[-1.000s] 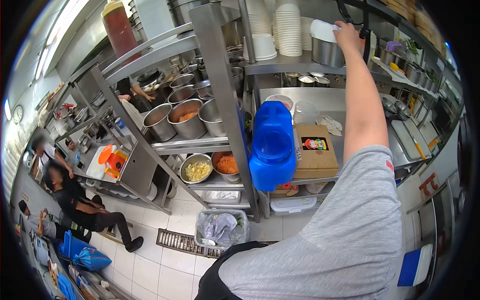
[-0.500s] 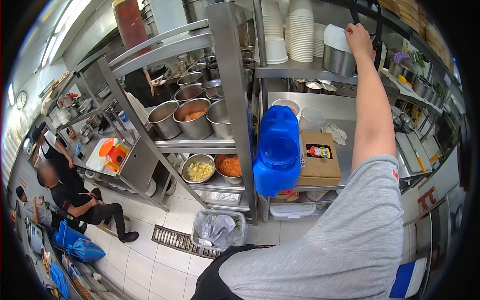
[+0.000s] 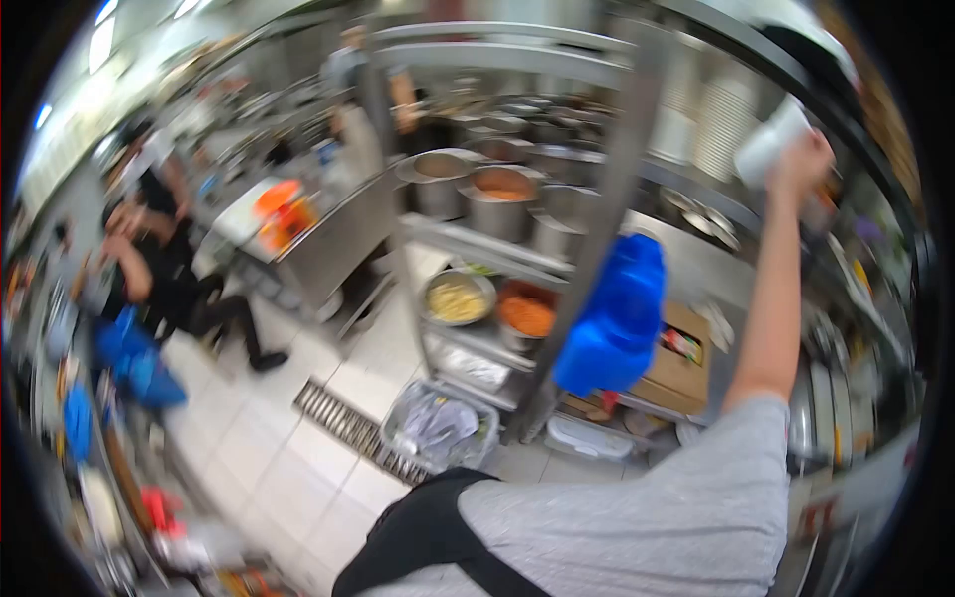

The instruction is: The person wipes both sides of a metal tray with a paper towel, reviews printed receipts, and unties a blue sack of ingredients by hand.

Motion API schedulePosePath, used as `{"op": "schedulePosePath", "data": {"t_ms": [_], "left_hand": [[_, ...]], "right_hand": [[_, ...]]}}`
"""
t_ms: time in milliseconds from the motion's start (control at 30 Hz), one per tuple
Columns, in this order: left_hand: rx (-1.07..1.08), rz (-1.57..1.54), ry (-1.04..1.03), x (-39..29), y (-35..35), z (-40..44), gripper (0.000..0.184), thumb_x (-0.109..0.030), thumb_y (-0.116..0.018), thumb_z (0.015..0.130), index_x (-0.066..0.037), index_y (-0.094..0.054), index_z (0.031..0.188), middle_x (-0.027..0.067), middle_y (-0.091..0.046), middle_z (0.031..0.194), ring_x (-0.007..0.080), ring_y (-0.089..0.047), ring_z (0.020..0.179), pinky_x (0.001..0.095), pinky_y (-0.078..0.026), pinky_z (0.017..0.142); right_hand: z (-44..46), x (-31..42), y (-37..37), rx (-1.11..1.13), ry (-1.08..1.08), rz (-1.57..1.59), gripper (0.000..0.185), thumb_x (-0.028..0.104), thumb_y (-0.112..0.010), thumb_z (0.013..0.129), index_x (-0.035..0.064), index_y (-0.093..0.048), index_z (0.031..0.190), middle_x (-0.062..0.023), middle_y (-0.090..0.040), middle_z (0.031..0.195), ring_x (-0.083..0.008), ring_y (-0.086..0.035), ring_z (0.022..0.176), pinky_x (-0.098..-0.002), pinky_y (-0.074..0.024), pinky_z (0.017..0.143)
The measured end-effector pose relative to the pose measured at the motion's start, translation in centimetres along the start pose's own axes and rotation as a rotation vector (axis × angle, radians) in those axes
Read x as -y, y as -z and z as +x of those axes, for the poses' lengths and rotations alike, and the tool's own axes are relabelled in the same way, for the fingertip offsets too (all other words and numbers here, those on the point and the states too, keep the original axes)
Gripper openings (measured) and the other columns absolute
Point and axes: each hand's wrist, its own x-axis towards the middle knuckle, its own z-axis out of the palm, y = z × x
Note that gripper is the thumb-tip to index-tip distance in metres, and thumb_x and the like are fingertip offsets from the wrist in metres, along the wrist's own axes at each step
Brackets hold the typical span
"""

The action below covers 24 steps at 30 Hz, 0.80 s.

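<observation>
My right hand [image 3: 804,164] is raised at the upper right, its fingers closed on a white object [image 3: 771,141]; blur hides its exact shape. Just left of it, tall stacks of white containers [image 3: 724,124] stand on the upper shelf. Below the arm a blue plastic jug [image 3: 617,316] is beside a brown cardboard box [image 3: 676,373]. My left hand is out of the frame.
A metal rack [image 3: 487,247] holds several pots, with yellow pieces [image 3: 457,301] and orange shreds [image 3: 526,315] in bowls lower down. A lined bin [image 3: 439,426] stands beside a floor drain [image 3: 348,423]. People [image 3: 164,259] are at the left.
The view has swung, and the rack and jug appear further right. My right hand has the white object tilted now; earlier it lay over a metal pot. A seated person has raised a hand to the head.
</observation>
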Motion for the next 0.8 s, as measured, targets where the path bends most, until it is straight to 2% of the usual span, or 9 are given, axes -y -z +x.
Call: {"op": "schedulePosePath", "data": {"t_ms": [67,100,200,267,367,500,633,733,800], "left_hand": [[0.136,-0.121,0.065,1.0,-2.5,0.0,0.047,-0.01,-0.059,0.08,-0.001,-0.049,0.124,0.02,-0.047,0.124,0.0343,-0.045,0.115,0.0454,-0.034,0.099],[-0.036,-0.495,0.039,1.5,-6.4,0.7,0.046,-0.004,-0.062,0.077,-0.003,-0.051,0.121,0.0193,-0.05,0.122,0.033,-0.046,0.115,0.0439,-0.037,0.098],[0.161,-0.787,-0.095,-8.1,-1.0,3.1,0.043,-0.005,-0.064,0.079,-0.009,-0.055,0.12,0.0113,-0.056,0.117,0.0253,-0.055,0.108,0.0356,-0.046,0.09],[0.356,-1.015,-0.229,-13.6,4.5,3.7,0.057,-0.018,-0.07,0.079,-0.016,-0.046,0.131,0.0116,-0.043,0.131,0.0255,-0.048,0.118,0.0357,-0.043,0.096],[0.017,-0.922,-0.656,-16.2,9.0,4.9,0.081,-0.018,-0.077,0.069,-0.007,-0.034,0.137,0.013,-0.037,0.138,0.0304,-0.035,0.127,0.038,-0.03,0.107],[0.156,-0.954,-0.537,-9.7,9.6,6.1,0.042,-0.02,-0.071,0.075,-0.006,-0.057,0.112,0.0111,-0.061,0.102,0.0259,-0.059,0.094,0.0342,-0.046,0.084],[0.118,-0.975,-0.309,-1.0,11.5,6.2,0.027,-0.026,-0.069,0.079,-0.003,-0.061,0.09,0.0098,-0.061,0.08,0.0232,-0.06,0.073,0.0328,-0.047,0.07],[0.037,-0.926,-0.191,5.7,11.4,6.3,0.03,-0.032,-0.067,0.081,-0.003,-0.06,0.083,0.0092,-0.058,0.074,0.0225,-0.057,0.068,0.0326,-0.045,0.064],[-0.011,-0.917,-0.114,9.8,12.7,6.0,0.03,-0.032,-0.068,0.08,-0.003,-0.06,0.083,0.009,-0.058,0.074,0.0225,-0.057,0.068,0.0328,-0.046,0.064]], "right_hand": [[-11.1,9.1,0.9,0.253,-0.457,0.578,0.035,0.028,-0.049,0.095,0.0039,-0.044,0.121,-0.0091,-0.054,0.111,-0.0202,-0.054,0.1,-0.0364,-0.0466,0.086],[-16.8,9.6,1.6,0.421,-0.49,0.681,0.036,0.03,-0.047,0.096,0.0057,-0.043,0.123,-0.0083,-0.052,0.116,-0.0207,-0.054,0.103,-0.0382,-0.046,0.09],[-34.1,22.3,3.9,0.97,-0.371,0.916,0.048,0.027,-0.071,0.077,0.0094,-0.044,0.112,-0.0015,-0.045,0.101,-0.0143,-0.049,0.089,-0.0287,-0.0419,0.082],[-42.1,30.9,6.1,1.805,-0.418,0.879,0.038,0.006,-0.069,0.076,0.0053,-0.048,0.108,-0.0046,-0.048,0.097,-0.0163,-0.048,0.088,-0.0281,-0.0408,0.08],[-49.1,40.1,10.4,2.405,-0.11,1.237,0.026,0.001,-0.06,0.082,0.0053,-0.053,0.106,-0.0115,-0.056,0.092,-0.0248,-0.055,0.089,-0.0318,-0.044,0.077],[-52.7,48.9,10.7,2.237,0.337,1.863,0.019,-0.002,-0.053,0.083,0.0053,-0.056,0.101,-0.0123,-0.057,0.09,-0.0272,-0.056,0.085,-0.0317,-0.0447,0.075],[-58.2,57.4,11.8,2.252,0.151,1.77,0.015,-0.006,-0.048,0.083,0.0029,-0.058,0.09,-0.0102,-0.057,0.088,-0.023,-0.055,0.082,-0.029,-0.0437,0.073],[-62.9,64.1,14.8,2.709,-0.122,1.556,0.013,-0.002,-0.046,0.088,0.0032,-0.057,0.095,-0.0059,-0.055,0.085,-0.0115,-0.051,0.078,-0.0237,-0.0415,0.07],[-64.8,69.6,16.4,2.769,-0.013,1.628,0.011,0.0,-0.047,0.089,0.0034,-0.056,0.095,-0.0051,-0.055,0.085,-0.0099,-0.05,0.078,-0.0231,-0.0413,0.07]]}}
